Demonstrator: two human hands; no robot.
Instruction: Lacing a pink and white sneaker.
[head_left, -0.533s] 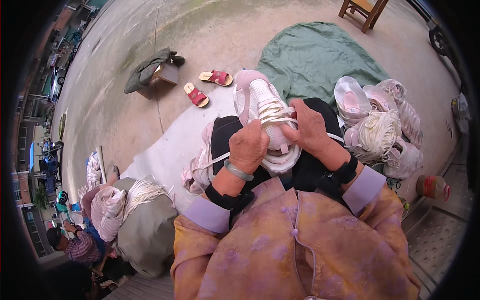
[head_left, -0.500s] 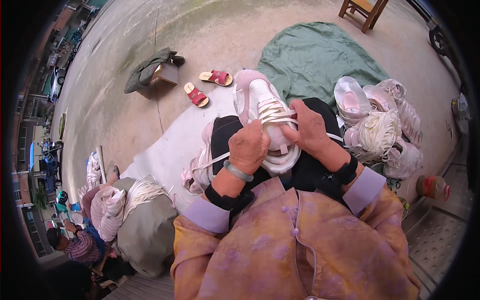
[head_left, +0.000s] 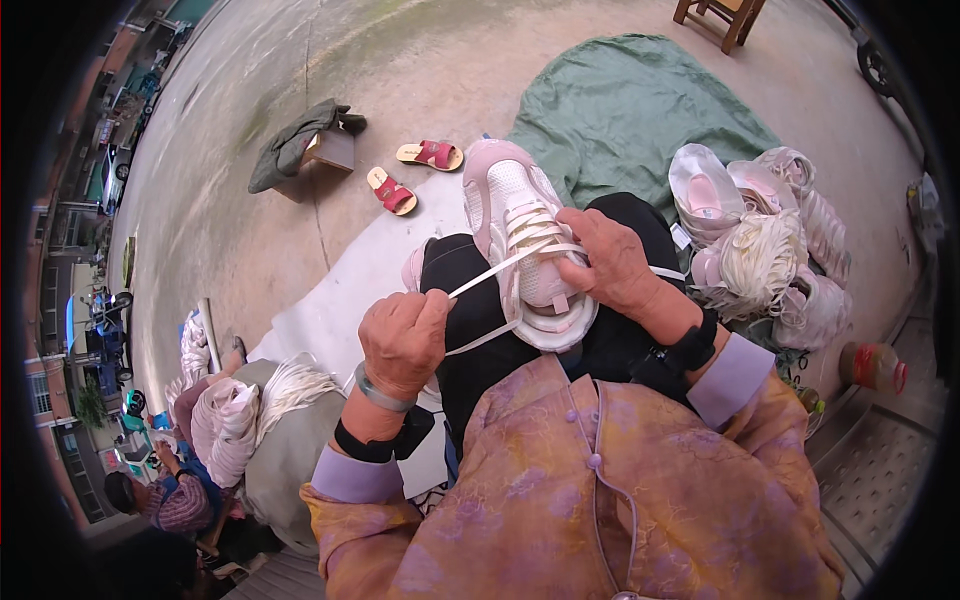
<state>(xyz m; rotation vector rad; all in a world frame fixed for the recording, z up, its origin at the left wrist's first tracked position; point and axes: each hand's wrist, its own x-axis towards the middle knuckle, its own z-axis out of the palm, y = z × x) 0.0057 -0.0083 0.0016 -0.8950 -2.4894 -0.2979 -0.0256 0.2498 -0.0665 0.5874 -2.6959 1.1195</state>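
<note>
Concrete floor (head_left: pixel 420 70) stretches out beyond your knees. At lower left, a co-worker (head_left: pixel 182 495) sits near a bundle of pink shoes and pale laces (head_left: pixel 228 420). Further right you have a box (head_left: pixel 325 153) draped with dark cloth, then a pair of red sandals (head_left: pixel 433 154) by the upper edge of a pale sheet (head_left: pixel 345 270). Your left grip (head_left: pixel 402 340), at the left edge of your lap (head_left: pixel 455 262), is clenched on a white lace (head_left: pixel 490 275), which runs straight across the open gap to the pink-and-white shoe (head_left: pixel 515 205). That shoe rests on your lap, toe pointing away, opening toward you. Your right grip (head_left: pixel 620 258) touches the lacing's right edge; I cannot tell whether it pinches anything. Beyond spreads a green cloth (head_left: pixel 640 110), with a pile of shoes and laces (head_left: pixel 758 255) near its lower right edge.
</note>
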